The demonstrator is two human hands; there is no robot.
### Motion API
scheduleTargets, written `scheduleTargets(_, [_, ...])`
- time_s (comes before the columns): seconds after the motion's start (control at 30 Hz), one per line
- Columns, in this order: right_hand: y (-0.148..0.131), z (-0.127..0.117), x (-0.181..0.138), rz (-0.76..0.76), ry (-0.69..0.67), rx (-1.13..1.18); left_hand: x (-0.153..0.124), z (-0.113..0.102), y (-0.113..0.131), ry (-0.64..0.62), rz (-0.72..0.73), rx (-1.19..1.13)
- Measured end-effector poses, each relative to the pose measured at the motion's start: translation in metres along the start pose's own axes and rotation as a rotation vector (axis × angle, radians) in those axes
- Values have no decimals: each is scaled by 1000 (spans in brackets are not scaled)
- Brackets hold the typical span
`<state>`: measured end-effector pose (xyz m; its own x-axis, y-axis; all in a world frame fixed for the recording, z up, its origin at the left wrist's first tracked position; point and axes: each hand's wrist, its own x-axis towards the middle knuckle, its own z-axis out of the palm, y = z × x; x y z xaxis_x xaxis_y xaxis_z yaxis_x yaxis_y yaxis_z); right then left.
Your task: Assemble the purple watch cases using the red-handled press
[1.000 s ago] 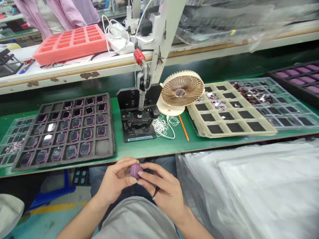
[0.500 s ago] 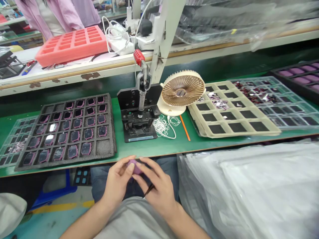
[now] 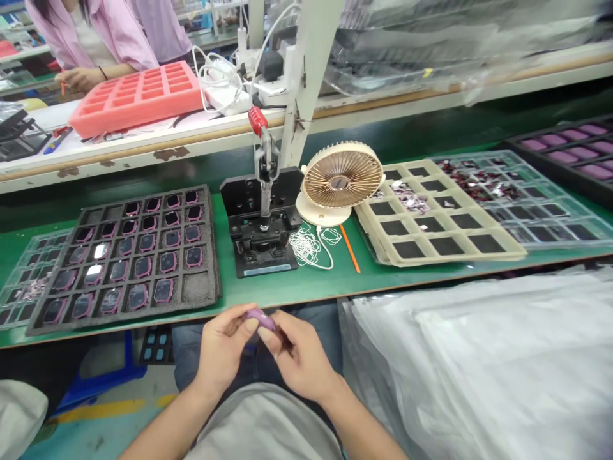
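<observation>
A small purple watch case (image 3: 261, 317) is held up in front of my lap, just off the bench's near edge, and I see it nearly edge-on. My left hand (image 3: 220, 348) pinches its left end between thumb and fingers. At the right end, my right hand (image 3: 302, 356) grips it with the thumb low and the fingers curled behind. Much of the case's underside is hidden by the fingers. To the left, a dark foam tray (image 3: 200, 285) holds rows of purple-rimmed watches (image 3: 143, 266) with dark faces. Straight ahead stands a black toggle-clamp press (image 3: 263, 223) with a red handle.
A cream fan (image 3: 341, 179), a coiled white cable (image 3: 306, 248) and an orange stick (image 3: 350, 249) lie right of the press. Beyond are a cream compartment tray (image 3: 407, 255) and clear trays of small parts. Plastic sheeting (image 3: 488, 351) covers the right side. A co-worker's hand (image 3: 80, 79) shows behind.
The purple case has been tilted from a broader face to edge-on. My right fingers have curled in around it, and a thin dark thing by that hand no longer shows.
</observation>
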<state>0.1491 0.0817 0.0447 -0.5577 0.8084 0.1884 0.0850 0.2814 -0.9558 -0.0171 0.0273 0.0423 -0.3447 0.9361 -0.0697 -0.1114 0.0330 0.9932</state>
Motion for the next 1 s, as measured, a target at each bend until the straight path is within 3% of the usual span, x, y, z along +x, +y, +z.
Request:
scheduleTargets(0.13, [5, -9, 9, 390, -92, 459, 6, -14, 1, -199, 543, 592])
scheduleTargets(0.2, [6, -11, 12, 484, -163, 584, 9, -24, 3, -323, 788, 749])
scheduleTargets(0.27, [5, -12, 16, 529, -227, 581, 13, -30, 6, -358, 906, 807])
scheduleTargets(0.33, [4, -15, 24, 489, -183, 431, 20, -25, 8, -292, 914, 817])
scheduleTargets(0.47, [7, -30, 45, 276, 286, -63, 54, 11, 6, -96, 779, 883])
scheduleTargets(0.53, [10, -39, 53, 241, 416, -169, 78, 32, -2, -19, 742, 928])
scheduleTargets(0.63, [12, -48, 56, 215, 457, -188, 113, 53, -15, 55, 712, 981])
scheduleTargets(0.73, [12, -54, 51, 196, 489, -178, 133, 58, -23, 89, 684, 1058])
scheduleTargets(0.9, [0, -72, 53, 157, 565, -159, 132, 49, -28, 19, 684, 1193])
scheduleTargets(1.0, [-27, -90, 72, 71, 676, -182, 126, 43, -30, -43, 690, 1254])
